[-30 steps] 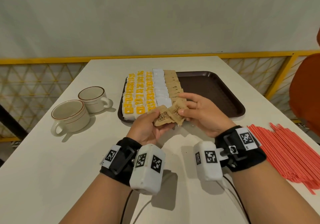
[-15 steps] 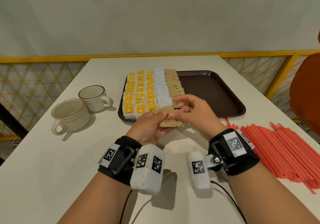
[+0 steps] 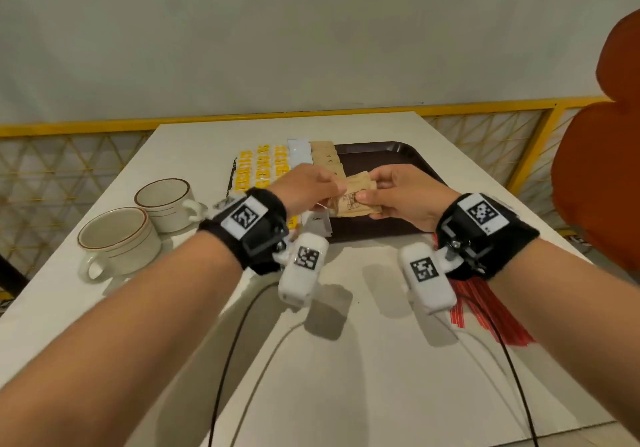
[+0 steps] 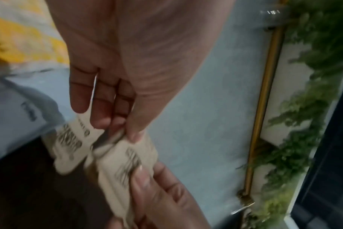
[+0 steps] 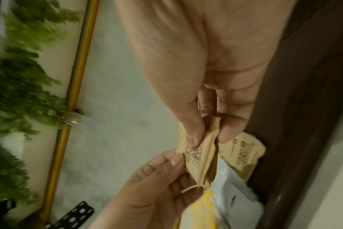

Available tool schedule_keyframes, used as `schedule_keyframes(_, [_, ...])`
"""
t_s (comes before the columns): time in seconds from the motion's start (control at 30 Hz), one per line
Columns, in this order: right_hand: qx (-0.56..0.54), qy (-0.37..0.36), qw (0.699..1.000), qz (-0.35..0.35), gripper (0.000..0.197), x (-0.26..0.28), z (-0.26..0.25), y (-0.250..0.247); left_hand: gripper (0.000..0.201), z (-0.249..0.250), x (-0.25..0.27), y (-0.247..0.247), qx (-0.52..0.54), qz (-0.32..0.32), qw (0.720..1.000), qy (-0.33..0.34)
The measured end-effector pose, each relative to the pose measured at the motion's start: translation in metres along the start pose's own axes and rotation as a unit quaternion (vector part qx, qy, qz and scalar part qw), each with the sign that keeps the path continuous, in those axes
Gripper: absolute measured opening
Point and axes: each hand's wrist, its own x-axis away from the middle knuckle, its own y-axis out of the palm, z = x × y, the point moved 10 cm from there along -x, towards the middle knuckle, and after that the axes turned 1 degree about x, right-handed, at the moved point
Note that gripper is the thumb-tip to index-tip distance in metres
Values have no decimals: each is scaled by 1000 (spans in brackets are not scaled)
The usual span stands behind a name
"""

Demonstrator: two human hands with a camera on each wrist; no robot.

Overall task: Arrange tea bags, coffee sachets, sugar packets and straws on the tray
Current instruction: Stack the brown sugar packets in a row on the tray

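Hands (image 3: 311, 187) higher; near packets (image 3: 353, 200) hidden.

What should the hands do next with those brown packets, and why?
Probably the right hand takes one brown packet from the left hand and lays it at the near end of the brown row on the tray, since both pinch them above it.

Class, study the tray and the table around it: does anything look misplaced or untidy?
Yes. The red straws lie in a loose heap on the table, off the tray, whose right half is bare while packets sit in neat rows.
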Motion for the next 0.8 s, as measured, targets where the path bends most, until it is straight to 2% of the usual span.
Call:
schedule_keyframes(0.07, [14, 23, 1000, 15, 11, -9, 8, -9, 10, 5, -19, -8, -94, -17, 995, 2])
schedule_keyframes(0.13, [29, 47, 998, 21, 10, -20, 18, -13, 16, 8, -36, -9, -188, -38, 981, 3])
schedule_keyframes(0.27, [77, 74, 994, 19, 13, -39, 35, -14, 16, 9, -60, 2, -350, -77, 933, 24])
schedule_keyframes(0.33, [100, 83, 991, 23, 25, -45, 42, -14, 17, 3, -69, 7, -400, -90, 912, 19])
schedule_keyframes(0.4, [125, 85, 988, 26, 31, -50, 46, -15, 16, 0, -76, 10, -429, -92, 899, 16])
schedule_keyframes(0.5, [156, 84, 984, 16, 21, -51, 49, -14, 19, -2, -83, 13, -452, -87, 888, 10])
schedule_keyframes(0.8, [195, 96, 976, 8, 47, -49, 48, -22, 19, -11, -92, 12, -469, -78, 880, -4])
